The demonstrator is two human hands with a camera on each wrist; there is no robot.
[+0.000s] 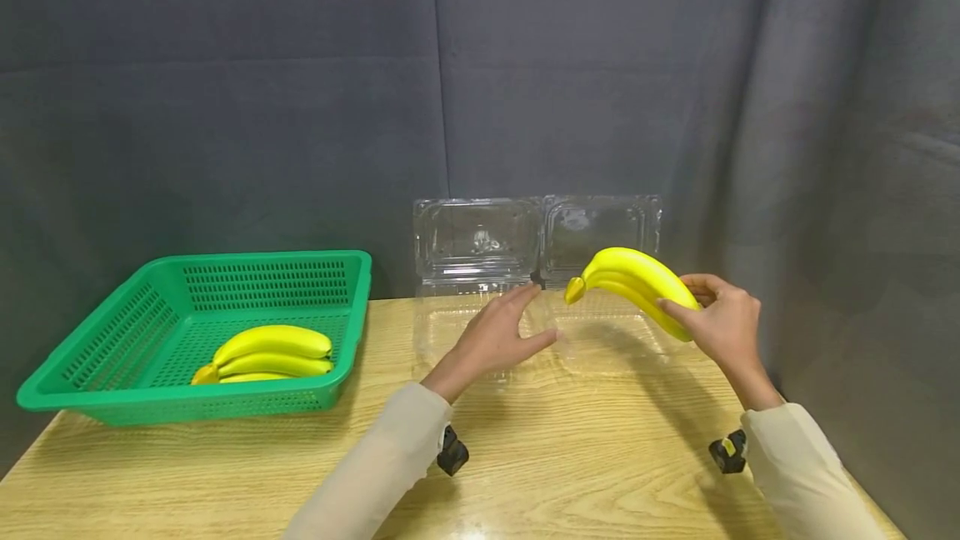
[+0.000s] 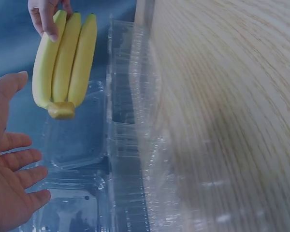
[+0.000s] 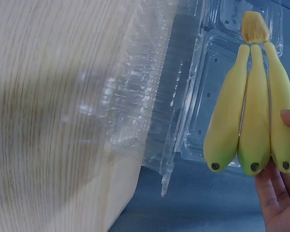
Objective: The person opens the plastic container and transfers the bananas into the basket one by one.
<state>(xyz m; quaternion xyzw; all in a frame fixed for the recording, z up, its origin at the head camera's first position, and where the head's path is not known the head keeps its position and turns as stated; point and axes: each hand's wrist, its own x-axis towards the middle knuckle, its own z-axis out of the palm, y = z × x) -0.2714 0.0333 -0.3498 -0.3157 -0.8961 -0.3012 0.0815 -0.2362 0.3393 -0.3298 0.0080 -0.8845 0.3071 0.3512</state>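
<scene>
A bunch of three yellow bananas (image 1: 637, 282) is held in the air by my right hand (image 1: 723, 319), thumb on one side and fingers beneath at the tip end. Its stem points left, toward my left hand (image 1: 495, 336), which hovers with fingers extended and touches no banana. Below and behind the hands stand two clear plastic clamshell boxes side by side, the left box (image 1: 477, 240) and the right box (image 1: 600, 227), lids raised. In the right wrist view the bunch (image 3: 253, 106) shows its dark tips near my fingers.
A green perforated basket (image 1: 351, 348) stands on the left of the wooden table (image 1: 570, 457), with another bunch of bananas (image 1: 273, 348) inside. A dark grey curtain (image 1: 300, 107) hangs behind the table and along the right side.
</scene>
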